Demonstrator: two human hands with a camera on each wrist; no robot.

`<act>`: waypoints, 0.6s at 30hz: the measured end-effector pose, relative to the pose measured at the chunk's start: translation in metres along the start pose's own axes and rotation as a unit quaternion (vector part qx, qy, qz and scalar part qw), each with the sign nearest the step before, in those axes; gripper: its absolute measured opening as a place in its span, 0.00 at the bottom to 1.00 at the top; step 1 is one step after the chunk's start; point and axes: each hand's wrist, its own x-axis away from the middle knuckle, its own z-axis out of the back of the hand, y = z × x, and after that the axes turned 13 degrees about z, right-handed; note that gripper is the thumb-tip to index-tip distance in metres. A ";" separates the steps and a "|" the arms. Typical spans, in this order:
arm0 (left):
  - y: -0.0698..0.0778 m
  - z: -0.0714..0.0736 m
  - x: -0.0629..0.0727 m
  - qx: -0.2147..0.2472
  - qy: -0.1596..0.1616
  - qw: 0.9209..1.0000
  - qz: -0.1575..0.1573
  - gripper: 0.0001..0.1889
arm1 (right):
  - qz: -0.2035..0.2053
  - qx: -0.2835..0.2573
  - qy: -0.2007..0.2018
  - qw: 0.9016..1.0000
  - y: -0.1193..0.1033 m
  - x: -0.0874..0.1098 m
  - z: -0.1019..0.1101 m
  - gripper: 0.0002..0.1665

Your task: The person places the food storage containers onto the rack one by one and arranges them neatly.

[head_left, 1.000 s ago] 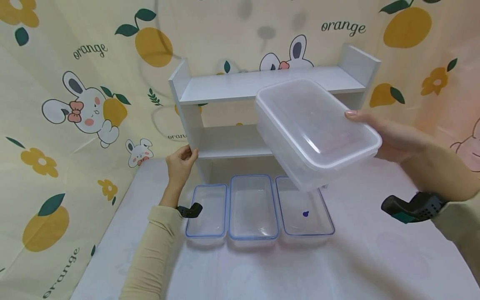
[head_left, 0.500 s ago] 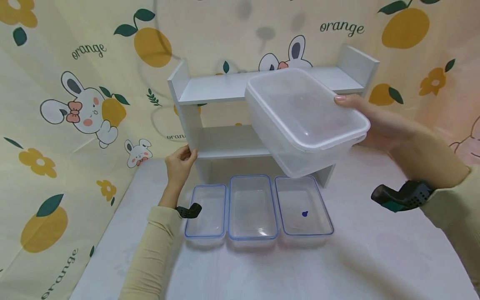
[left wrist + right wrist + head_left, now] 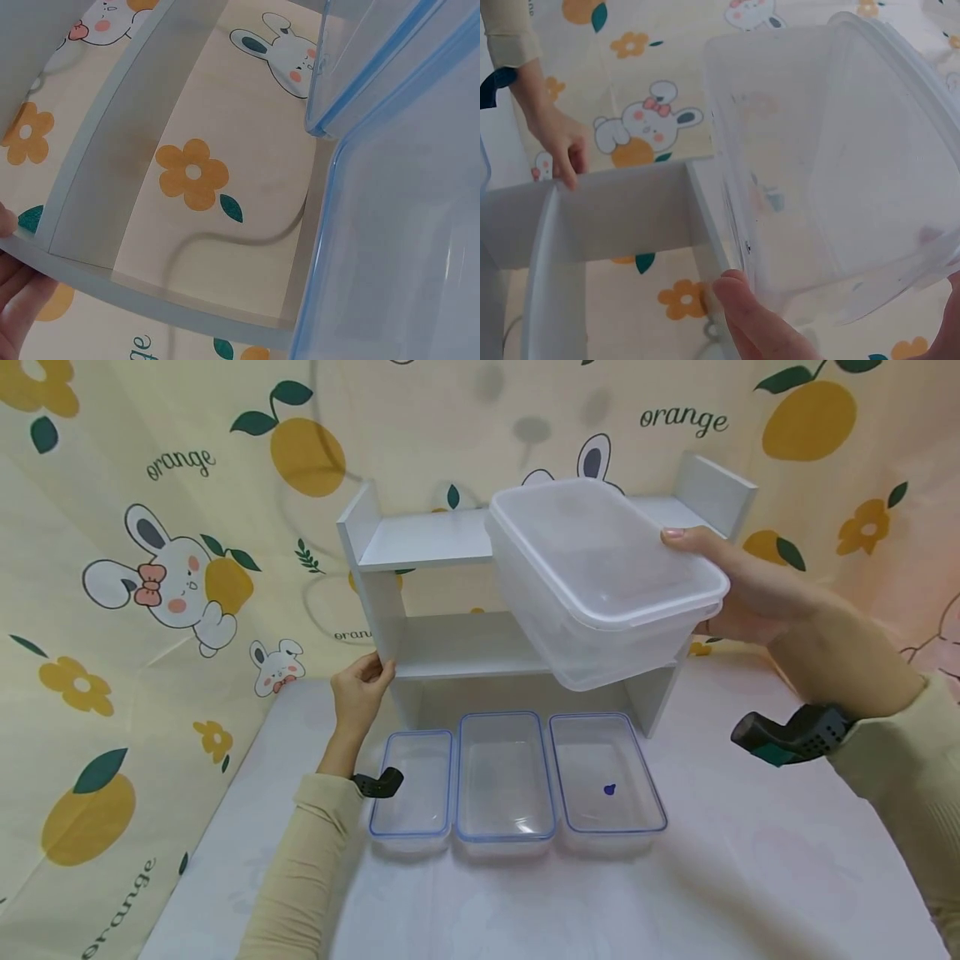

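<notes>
My right hand [image 3: 757, 589] grips a large clear plastic food container [image 3: 600, 568] with a whitish lid by its right side, thumb on the lid. The container is held tilted in front of the upper part of a white shelf unit [image 3: 472, 643]. In the right wrist view, fingers [image 3: 757, 322] and part of the thumb show against the container [image 3: 802, 165]. My left hand [image 3: 362, 693] pinches the left upright of the shelf at the middle board's height. The left wrist view shows its fingers [image 3: 19, 300] curled at the shelf's edge.
On the white table [image 3: 525, 910], three blue-rimmed clear containers stand side by side before the shelf: a narrow left one [image 3: 414, 785], a middle one [image 3: 506, 777] and a right one [image 3: 600, 760] with a small blue mark. A patterned cloth [image 3: 172, 693] hangs behind.
The right hand has raised the lidded container and brought it slightly left, toward the shelf's top. The left hand stays on the shelf's upright.
</notes>
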 end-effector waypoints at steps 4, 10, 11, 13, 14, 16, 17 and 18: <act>0.001 0.000 0.000 -0.004 0.004 1.000 0.001 0.10 | -0.004 0.004 0.016 1.000 -0.002 -0.003 -0.002 0.27; 0.001 0.001 0.001 0.012 -0.002 1.000 0.006 0.11 | 0.018 -0.008 0.024 1.000 -0.006 -0.010 -0.005 0.28; 0.001 0.001 0.001 0.015 -0.003 1.000 0.006 0.11 | 0.020 -0.013 0.025 0.999 -0.007 -0.011 -0.006 0.28; 0.001 0.001 0.001 0.018 -0.004 1.000 0.008 0.11 | 0.019 -0.023 0.028 0.999 -0.007 -0.014 -0.007 0.28; 0.001 0.001 0.001 0.020 -0.004 1.000 0.008 0.11 | 0.017 -0.028 0.030 0.999 -0.008 -0.015 -0.007 0.28; 0.001 0.001 0.000 0.019 -0.004 1.000 0.008 0.11 | 0.014 -0.035 0.033 0.999 -0.008 -0.018 -0.007 0.28; 0.001 0.001 0.000 0.018 -0.004 1.000 0.009 0.11 | 0.012 -0.037 0.035 0.999 -0.008 -0.019 -0.007 0.28; 0.000 0.001 0.000 0.018 -0.005 1.000 0.009 0.11 | 0.009 -0.043 0.036 0.998 -0.008 -0.020 -0.007 0.28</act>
